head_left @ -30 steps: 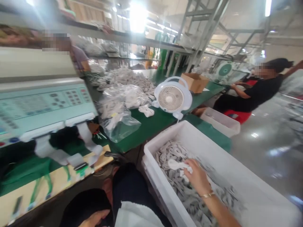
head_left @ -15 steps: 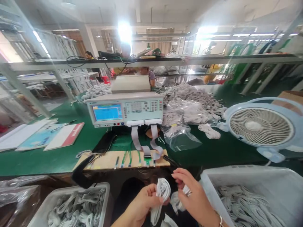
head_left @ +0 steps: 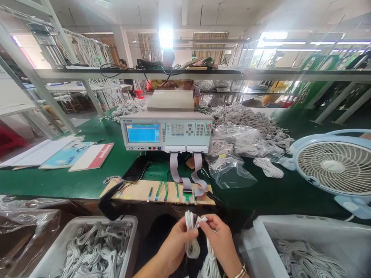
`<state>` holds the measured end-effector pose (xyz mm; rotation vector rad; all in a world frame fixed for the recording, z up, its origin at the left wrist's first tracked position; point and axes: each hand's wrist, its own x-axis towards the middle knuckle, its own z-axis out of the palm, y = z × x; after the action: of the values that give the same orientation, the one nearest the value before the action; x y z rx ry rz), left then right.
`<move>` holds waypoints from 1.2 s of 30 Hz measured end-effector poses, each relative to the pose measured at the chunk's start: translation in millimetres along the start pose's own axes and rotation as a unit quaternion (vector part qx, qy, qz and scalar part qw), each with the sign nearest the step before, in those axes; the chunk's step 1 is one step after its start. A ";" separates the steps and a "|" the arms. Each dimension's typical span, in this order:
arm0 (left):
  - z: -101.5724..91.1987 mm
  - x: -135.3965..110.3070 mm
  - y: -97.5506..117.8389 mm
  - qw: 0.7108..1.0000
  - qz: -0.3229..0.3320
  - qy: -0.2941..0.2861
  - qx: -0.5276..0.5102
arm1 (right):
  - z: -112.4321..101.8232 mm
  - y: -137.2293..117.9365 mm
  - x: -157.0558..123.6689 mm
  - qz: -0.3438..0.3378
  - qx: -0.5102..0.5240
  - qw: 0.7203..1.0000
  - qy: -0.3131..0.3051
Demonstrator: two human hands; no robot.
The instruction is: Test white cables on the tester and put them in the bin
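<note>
My left hand [head_left: 174, 242] is closed around a coiled white cable [head_left: 190, 236], its loops upright between thumb and fingers. Close beside it, my right hand [head_left: 222, 237] pinches a small white cable end [head_left: 202, 220] at the top of that coil. A second bundle of white cable [head_left: 211, 266] hangs below the right palm; I cannot tell how firmly it is gripped. Both hands are in front of the bench edge, below a wooden strip [head_left: 133, 189] with small connectors and green wires. Grey ribbon cables [head_left: 175, 168] run from the strip up to a tester [head_left: 185, 133] with a lit blue screen.
A white bin [head_left: 133, 231] of coiled cables stands at lower left, another bin [head_left: 261, 224] at lower right. On the green bench are a blue fan [head_left: 333, 166], bagged cables [head_left: 232, 170], a single coil [head_left: 268, 168] and booklets [head_left: 92, 156]. A person sits behind the tester.
My right hand has moved left to meet the coil in my left hand and now holds a white cable end there. The view has shifted, so the bench appears further right.
</note>
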<state>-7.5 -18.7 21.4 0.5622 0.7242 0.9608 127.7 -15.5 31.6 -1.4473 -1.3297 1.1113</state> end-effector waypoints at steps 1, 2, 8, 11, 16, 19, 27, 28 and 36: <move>1.2 -0.5 1.9 0.999 -0.031 -0.015 -0.036 | -1.6 3.7 2.0 0.017 0.028 0.999 0.002; 1.8 -0.7 3.1 0.996 -0.056 -0.023 -0.060 | -3.0 6.8 3.7 0.030 0.054 0.998 0.000; -5.3 9.9 -3.1 0.997 -0.051 0.023 0.061 | -2.8 10.0 3.8 0.016 0.066 0.997 -0.038; -9.3 19.6 -9.9 0.986 0.036 0.053 0.156 | -0.7 7.9 1.2 -0.028 -0.034 0.999 -0.010; -16.3 31.2 -20.7 0.954 0.160 0.121 0.224 | 2.1 10.2 5.0 -0.059 -0.131 0.990 0.005; -19.4 36.6 -23.4 0.962 0.151 0.129 0.189 | 3.3 12.2 14.7 -0.041 -0.068 0.996 -0.041; -21.7 39.1 -10.6 0.988 0.035 0.112 0.105 | -2.3 4.5 36.7 -0.012 -0.013 0.994 -0.104; -22.2 38.0 -8.6 0.991 0.026 0.106 0.082 | -2.3 4.1 38.2 -0.010 -0.010 0.994 -0.107; -25.7 34.3 8.0 0.995 -0.015 0.097 0.018 | 10.8 17.3 44.9 0.069 0.120 0.989 -0.055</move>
<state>-18.3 18.0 0.5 0.4916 0.9224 0.9859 123.0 28.3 9.5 -1.3319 -1.1378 1.4090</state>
